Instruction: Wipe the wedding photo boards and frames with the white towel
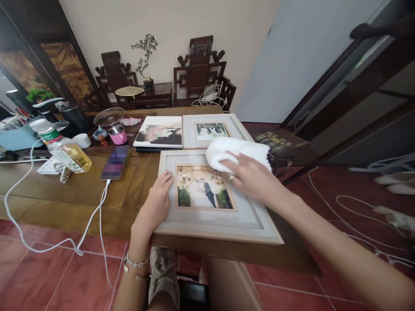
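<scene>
Dark wooden desk (pixel 81 194) over red floor tiles carries the near picture frame (pixel 210 222), flat at its front edge. The left hand (pixel 157 201) lies spread on that frame's left border. The right hand (pixel 253 177), fingers flat, presses a white cloth (pixel 236 151) on its upper right corner. Wiping looks partway; the second frame (pixel 191 129) beyond lies untouched.

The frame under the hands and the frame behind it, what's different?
The near frame shows a big photo; the far frame shows a small one. The left hand and the right hand, with a white cloth, rest on the near frame; none touches the far frame. Both are pale and lie flat on the table.
</scene>
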The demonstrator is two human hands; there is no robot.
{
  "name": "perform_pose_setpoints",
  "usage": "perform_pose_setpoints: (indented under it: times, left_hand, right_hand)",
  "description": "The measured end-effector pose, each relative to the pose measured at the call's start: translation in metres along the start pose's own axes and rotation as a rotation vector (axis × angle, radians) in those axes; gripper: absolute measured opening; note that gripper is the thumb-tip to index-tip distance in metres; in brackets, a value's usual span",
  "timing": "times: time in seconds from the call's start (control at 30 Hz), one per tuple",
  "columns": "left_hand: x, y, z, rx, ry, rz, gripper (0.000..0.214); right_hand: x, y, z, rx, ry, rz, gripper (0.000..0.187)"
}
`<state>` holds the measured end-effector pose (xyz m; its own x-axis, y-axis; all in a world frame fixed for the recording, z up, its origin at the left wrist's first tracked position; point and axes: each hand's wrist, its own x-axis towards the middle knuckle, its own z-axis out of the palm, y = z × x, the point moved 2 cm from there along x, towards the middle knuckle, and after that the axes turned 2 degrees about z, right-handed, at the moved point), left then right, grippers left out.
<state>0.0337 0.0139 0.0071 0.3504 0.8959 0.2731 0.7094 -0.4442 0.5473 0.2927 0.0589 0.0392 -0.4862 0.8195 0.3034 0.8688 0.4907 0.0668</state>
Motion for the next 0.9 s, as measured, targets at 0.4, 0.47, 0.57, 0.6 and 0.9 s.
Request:
perform_pose_setpoints:
  times: [0.4, 0.47, 0.57, 0.6, 0.9]
  left_hand:
    - [0.0, -0.004, 0.003, -0.026, 0.061, 0.019, 0.054]
    - [0.0, -0.003, 0.002, -0.017, 0.047, 0.005, 0.054]
    - [0.0, -0.001, 0.002, -0.002, 0.021, -0.01, 0.053]
    - [0.0, -0.001, 0.001, 0.001, 0.018, -0.009, 0.054]
    - [0.0, 0.0, 0.001, -0.016, 0.029, 0.008, 0.056]
  right_hand:
    - [-0.054, -0.051, -0.023, 0.117, -0.068, -0.223, 0.046]
    - [-0.076, -0.065, -0.042, 0.169, -0.065, -0.254, 0.051]
    - [-0.098, -0.082, -0.063, 0.235, -0.035, -0.293, 0.065]
    - [-0.102, -0.086, -0.064, 0.253, -0.03, -0.3, 0.066]
    - [-0.072, -0.065, -0.016, 0.198, -0.025, -0.187, 0.051]
